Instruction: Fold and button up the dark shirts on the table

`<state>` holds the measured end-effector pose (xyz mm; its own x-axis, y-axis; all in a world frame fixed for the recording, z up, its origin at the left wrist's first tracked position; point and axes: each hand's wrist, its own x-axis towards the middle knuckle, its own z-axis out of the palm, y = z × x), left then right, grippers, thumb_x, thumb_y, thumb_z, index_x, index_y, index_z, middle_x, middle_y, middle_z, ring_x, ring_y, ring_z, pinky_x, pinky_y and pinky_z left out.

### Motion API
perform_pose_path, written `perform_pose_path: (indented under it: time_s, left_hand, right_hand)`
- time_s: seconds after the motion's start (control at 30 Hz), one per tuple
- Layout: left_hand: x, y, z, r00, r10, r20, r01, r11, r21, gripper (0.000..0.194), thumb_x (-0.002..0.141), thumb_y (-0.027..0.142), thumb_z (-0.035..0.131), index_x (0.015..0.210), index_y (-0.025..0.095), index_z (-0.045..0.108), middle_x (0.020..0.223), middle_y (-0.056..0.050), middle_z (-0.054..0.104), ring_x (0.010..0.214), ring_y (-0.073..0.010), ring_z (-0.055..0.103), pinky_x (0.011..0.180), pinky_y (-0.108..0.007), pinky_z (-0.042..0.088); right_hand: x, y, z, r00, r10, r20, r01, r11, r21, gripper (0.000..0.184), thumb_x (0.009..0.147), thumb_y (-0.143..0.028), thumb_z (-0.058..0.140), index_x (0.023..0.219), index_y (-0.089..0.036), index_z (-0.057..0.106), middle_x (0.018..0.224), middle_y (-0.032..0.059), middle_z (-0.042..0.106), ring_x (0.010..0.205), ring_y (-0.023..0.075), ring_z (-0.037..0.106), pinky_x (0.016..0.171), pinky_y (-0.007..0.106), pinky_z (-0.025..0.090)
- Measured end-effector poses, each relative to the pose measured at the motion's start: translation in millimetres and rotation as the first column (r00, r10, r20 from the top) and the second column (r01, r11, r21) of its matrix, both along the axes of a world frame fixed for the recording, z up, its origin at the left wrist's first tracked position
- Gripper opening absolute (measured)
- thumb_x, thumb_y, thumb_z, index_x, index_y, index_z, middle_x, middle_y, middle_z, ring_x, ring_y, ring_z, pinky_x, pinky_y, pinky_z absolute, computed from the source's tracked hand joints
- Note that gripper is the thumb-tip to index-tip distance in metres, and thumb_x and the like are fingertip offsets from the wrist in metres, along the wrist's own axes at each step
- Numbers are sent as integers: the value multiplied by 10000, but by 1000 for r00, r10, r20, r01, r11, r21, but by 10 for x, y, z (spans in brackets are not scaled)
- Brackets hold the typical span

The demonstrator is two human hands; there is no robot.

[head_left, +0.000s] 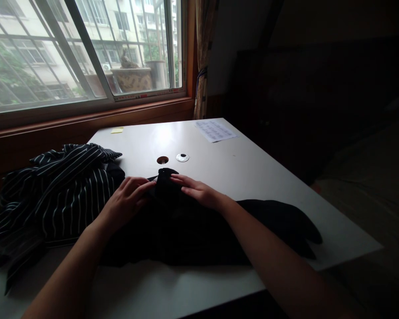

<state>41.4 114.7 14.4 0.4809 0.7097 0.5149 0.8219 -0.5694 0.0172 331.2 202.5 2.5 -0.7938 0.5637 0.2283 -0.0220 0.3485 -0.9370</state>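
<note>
A black garment (186, 235) lies spread across the white table in front of me, with one part reaching out to the right. Its upper edge stands up in a small collar-like fold (166, 179); the dark cloth hides its finer shape. At the left of that fold, my left hand (128, 197) has its fingers closed on the cloth, and a small pale patch shows by the fingertips. My right hand (199, 190) rests against the fold's right side, its fingers stretched out and holding nothing.
A heap of black-and-white striped clothing (69, 190) lies on the left of the white table (219, 283). Toward the back are a round cable hole (162, 160), a silvery round cap (182, 157), a yellow note (117, 130) and a printed sheet (216, 130). Behind stands a barred window (86, 53).
</note>
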Motion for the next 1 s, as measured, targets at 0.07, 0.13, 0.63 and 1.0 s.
perform_pose_path:
  time_s: [0.07,0.13,0.63,1.0]
  left_hand:
    - [73,-32,23,999,-8,-41,10,999,30,498,929,202,619,1408,285,509,1373,-118,505,1205,-291,498,1012,-471,487]
    - [158,-52,24,993,-47,-112,46,999,-9,444,924,196,627,1349,313,570,1462,-79,461,1310,-305,426,1081,-496,438]
    - [123,92,-136,958,99,-269,-166,957,-238,197,927,249,616,1121,213,623,1086,-79,669,952,-263,599,784,-380,517]
    - [26,91,-220,997,20,-78,-46,940,-339,528,945,234,553,1457,303,442,1237,-76,615,1098,-263,569,929,-417,521]
  right_hand:
    - [-5,-9,2,999,9,44,-10,1000,24,509,980,-259,490,1475,-359,424,1523,-10,471,1439,219,370,1221,471,206]
    - [-15,-14,-2,997,15,76,-18,999,46,551,963,-207,483,1489,-348,396,1468,-3,537,1385,209,443,1196,466,256]
    - [23,-134,184,858,-207,470,-28,895,445,444,762,-482,768,1127,-253,659,1068,40,661,840,187,602,694,277,439]
    - [149,-12,212,828,-172,534,-25,939,342,293,862,-468,651,1008,-221,713,984,44,705,828,185,620,692,276,431]
